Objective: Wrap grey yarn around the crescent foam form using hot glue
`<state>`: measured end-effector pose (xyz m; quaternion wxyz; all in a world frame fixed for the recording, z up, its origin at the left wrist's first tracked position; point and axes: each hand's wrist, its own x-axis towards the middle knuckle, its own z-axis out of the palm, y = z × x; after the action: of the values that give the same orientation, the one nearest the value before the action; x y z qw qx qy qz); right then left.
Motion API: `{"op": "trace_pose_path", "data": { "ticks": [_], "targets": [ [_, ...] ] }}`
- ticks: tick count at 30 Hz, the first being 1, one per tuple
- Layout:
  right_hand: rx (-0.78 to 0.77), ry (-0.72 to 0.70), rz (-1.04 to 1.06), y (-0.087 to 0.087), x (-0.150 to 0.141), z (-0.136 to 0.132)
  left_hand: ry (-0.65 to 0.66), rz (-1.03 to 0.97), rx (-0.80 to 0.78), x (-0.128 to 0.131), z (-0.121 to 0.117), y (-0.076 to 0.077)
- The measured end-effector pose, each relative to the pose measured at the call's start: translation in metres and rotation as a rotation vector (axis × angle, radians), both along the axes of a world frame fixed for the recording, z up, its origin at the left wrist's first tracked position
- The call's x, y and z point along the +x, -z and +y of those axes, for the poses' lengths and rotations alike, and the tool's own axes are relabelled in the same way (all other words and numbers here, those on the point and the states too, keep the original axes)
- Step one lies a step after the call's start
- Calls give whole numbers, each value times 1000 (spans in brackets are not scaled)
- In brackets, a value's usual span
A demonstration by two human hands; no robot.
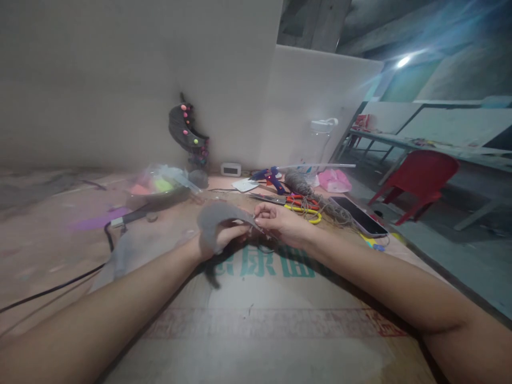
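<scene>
In the head view, the grey strip (224,211) sits between the two hands, over the middle of the table (48,256). It bows upward in an arch; its long axis runs from the broad bend at the left, over the left hand, down to a narrower end at the right. The left hand (227,234) is the nearer to the bend and lies inside the curve, its thumb reaching rightward under the strip and pinching it near the narrow end. The right hand (285,223) comes in from the other side, fingers curled and thumb against them, pinching at that same end — so the fingertips of both hands lie just beside each other. What exactly sits between those fingertips is too small and blurred to tell. Printed cardboard (248,330) lies below the hands.

As for containers, a bowl (176,196) stands beyond the left hand, to the left of the strip; it holds pink and yellow-green bits, with clear plastic over them. At the back right stands a clear bottle (319,144) with a white lid, and a pink bag (335,181) lies near its base — the contents of the bag cannot be made out. Between bowl and bag lie a glue gun (273,178) and grey yarn (296,183), with yellow-handled scissors (310,214) nearer the right hand.
</scene>
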<state>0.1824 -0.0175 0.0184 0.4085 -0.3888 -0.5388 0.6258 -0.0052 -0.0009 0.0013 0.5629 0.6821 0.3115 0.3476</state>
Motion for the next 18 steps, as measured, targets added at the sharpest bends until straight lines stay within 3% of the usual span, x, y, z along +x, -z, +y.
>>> {"op": "trace_pose_path", "data": {
  "ticks": [6,11,14,18],
  "targets": [
    [132,261,25,15,-12,-2,-73,-83,-161,4,3,3],
    [334,220,-191,10,-13,-1,-198,-54,-110,4,4,8],
    [496,314,-290,0,4,14,-249,-42,-98,3,4,8],
    [664,549,-540,-9,46,48,-365,60,-26,1,6,5]
  ]
}}
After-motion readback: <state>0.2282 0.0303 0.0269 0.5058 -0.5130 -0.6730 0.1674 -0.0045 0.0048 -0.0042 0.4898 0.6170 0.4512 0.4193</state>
